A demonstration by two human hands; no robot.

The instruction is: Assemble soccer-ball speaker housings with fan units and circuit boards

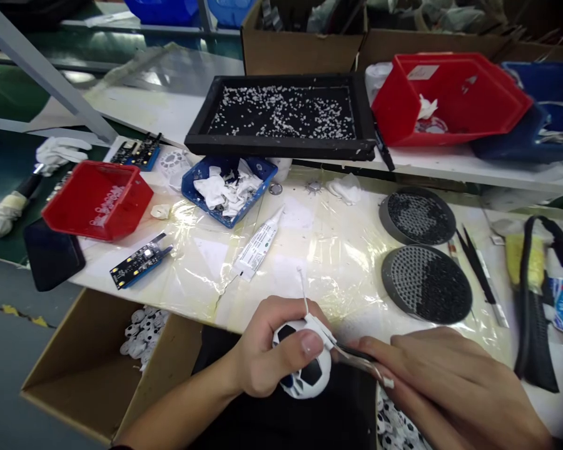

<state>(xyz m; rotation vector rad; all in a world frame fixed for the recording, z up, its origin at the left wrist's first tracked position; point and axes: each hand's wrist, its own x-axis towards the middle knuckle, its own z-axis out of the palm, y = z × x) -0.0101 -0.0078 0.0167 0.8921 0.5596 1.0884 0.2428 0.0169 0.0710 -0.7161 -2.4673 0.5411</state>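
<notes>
Close to my body, my left hand (pixel 281 350) is wrapped around a small white-and-black toy football (pixel 312 372), thumb across its front. A thin white cord (pixel 304 284) rises from a white plastic piece (pixel 321 330) on top of the ball. My right hand (pixel 431 362) is closed on a slim metal tool (pixel 363 361), whose far end meets the ball's right side by the white piece. The kind of tool is unclear, as the fingers partly cover it. A white glue tube (pixel 258 247) lies on the table beyond my left hand.
Two round black trays (pixel 426 284) of small dark pieces, tweezers (pixel 481 269) and a brush (pixel 530 300) lie right. A black tray (pixel 281 145) of white bits, red bins (pixel 98 200) and a blue bin (pixel 229 215) stand behind. A cardboard box (pixel 75 369) holds football pieces.
</notes>
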